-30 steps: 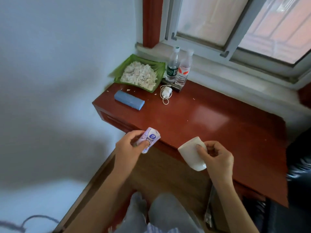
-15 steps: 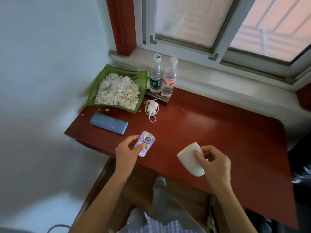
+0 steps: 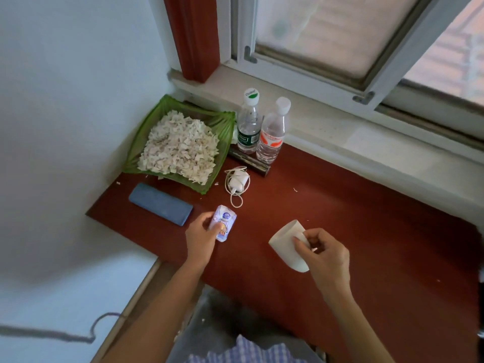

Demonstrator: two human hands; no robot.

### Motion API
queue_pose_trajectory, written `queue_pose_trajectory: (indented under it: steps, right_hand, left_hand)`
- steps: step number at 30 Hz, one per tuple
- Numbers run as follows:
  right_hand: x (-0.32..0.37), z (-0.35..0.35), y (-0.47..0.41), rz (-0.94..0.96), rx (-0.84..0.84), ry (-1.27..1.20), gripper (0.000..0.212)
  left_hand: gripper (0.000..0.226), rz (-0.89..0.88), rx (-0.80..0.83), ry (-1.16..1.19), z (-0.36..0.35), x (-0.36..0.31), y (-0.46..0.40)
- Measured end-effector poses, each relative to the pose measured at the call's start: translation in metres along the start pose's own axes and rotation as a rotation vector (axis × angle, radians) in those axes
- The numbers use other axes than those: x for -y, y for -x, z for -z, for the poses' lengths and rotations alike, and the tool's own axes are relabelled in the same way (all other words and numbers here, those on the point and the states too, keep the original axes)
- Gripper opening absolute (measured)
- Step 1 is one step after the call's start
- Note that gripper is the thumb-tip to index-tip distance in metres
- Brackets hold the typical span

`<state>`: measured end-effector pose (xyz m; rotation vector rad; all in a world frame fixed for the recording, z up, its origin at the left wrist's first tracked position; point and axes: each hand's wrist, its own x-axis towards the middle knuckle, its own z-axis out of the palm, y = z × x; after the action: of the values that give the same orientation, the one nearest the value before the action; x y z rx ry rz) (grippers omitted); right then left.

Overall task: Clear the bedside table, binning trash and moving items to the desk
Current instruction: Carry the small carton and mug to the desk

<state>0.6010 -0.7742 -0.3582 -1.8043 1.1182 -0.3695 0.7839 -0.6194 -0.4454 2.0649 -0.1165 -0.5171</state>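
Observation:
My left hand (image 3: 200, 238) grips a small purple-and-white packet (image 3: 224, 226) just over the red-brown desk (image 3: 366, 218), near its front edge. My right hand (image 3: 323, 255) holds a white mug (image 3: 286, 244) tilted on its side above the desk's middle. Whether packet or mug touches the desk I cannot tell.
A green tray (image 3: 222, 121) heaped with white paper scraps sits at the back left corner. Beside it stand two water bottles (image 3: 248, 121) (image 3: 272, 132) on a dark bar, with a white charger and cable (image 3: 237, 180) in front. A blue case (image 3: 161, 204) lies left. A window sill runs behind.
Both hands have moved forward over the desk with the packet and the mug. The view has come closer to the desk and tilted down.

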Motion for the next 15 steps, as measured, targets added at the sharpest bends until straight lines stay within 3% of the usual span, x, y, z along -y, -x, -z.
queue_pose_trajectory:
  steps: [8, 15]
  right_hand:
    - [0.009, -0.020, -0.011, -0.029, -0.046, -0.010, 0.015]
    - [0.015, -0.033, -0.011, -0.043, -0.091, -0.009, 0.015]
  left_hand:
    - [0.028, 0.008, 0.013, -0.054, -0.004, 0.013, -0.023]
    - [0.046, -0.328, 0.021, -0.432, -0.002, 0.018, -0.021]
